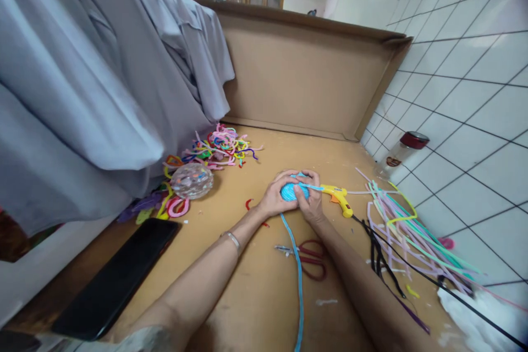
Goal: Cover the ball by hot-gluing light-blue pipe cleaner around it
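A ball wrapped in blue pipe cleaner (289, 192) sits between my two hands over the middle of the table. My left hand (277, 193) curls round its left side. Fingers of my right hand (310, 201) close on the right side, the thumb pressed to the front. One blue pipe cleaner strand (297, 275) trails from the ball down towards me. Just beyond my right hand lies a yellow hot glue gun (341, 201), its tip partly hidden by the fingers. Red-handled scissors (312, 259) rest on the table between my forearms.
A black phone (117, 280) lies at the left, near a clear faceted ball (192, 181) and a pile of coloured pipe cleaners (225, 143). Loose pipe cleaners (406, 231), a black cord (416, 269) and a red-lidded jar (402, 154) are along the tiled wall.
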The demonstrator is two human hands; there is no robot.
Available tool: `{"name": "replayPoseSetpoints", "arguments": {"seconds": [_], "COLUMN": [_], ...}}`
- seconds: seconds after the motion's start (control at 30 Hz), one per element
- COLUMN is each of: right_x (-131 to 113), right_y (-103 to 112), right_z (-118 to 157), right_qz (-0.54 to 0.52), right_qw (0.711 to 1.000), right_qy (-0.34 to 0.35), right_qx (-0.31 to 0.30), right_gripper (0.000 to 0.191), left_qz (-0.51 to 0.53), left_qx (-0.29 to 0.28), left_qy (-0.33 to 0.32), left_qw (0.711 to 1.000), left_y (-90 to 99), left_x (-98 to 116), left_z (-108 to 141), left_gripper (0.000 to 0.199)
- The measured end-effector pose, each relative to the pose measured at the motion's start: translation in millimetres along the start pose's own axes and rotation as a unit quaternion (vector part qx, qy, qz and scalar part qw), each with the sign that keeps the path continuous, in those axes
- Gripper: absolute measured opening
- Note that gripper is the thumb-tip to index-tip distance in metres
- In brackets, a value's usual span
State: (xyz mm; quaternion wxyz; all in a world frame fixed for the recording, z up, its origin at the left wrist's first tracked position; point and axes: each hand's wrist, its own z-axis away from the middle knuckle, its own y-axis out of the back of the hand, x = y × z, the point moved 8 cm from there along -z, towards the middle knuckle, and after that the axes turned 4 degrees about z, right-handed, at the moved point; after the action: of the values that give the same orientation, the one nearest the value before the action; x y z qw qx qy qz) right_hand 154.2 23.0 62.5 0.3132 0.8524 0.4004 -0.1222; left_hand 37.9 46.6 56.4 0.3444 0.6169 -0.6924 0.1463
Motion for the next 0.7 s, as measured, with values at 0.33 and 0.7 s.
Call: {"name": "replayPoseSetpoints", "arguments": {"seconds": [0.33,0.7], "right_x": [3,7], "right_y": [2,2], "right_z": [-3,1], "right_qz": [0.015,0.031], "right_qw": [1.0,0.999], "right_qy": [0.001,-0.01], "right_qx": [0.008,0.007], "right_gripper": [0.032,0.035], "left_qz": [-0.041,-0.031], "left_qx": [0.026,0.026], "left_qy": [0.024,0.073], "left_qw": [0.999,0.997], "left_y": [-3.5,-7.4], "left_x": [-1,-8], "left_z": [5,3], "left_gripper": [0.043,0.069]}}
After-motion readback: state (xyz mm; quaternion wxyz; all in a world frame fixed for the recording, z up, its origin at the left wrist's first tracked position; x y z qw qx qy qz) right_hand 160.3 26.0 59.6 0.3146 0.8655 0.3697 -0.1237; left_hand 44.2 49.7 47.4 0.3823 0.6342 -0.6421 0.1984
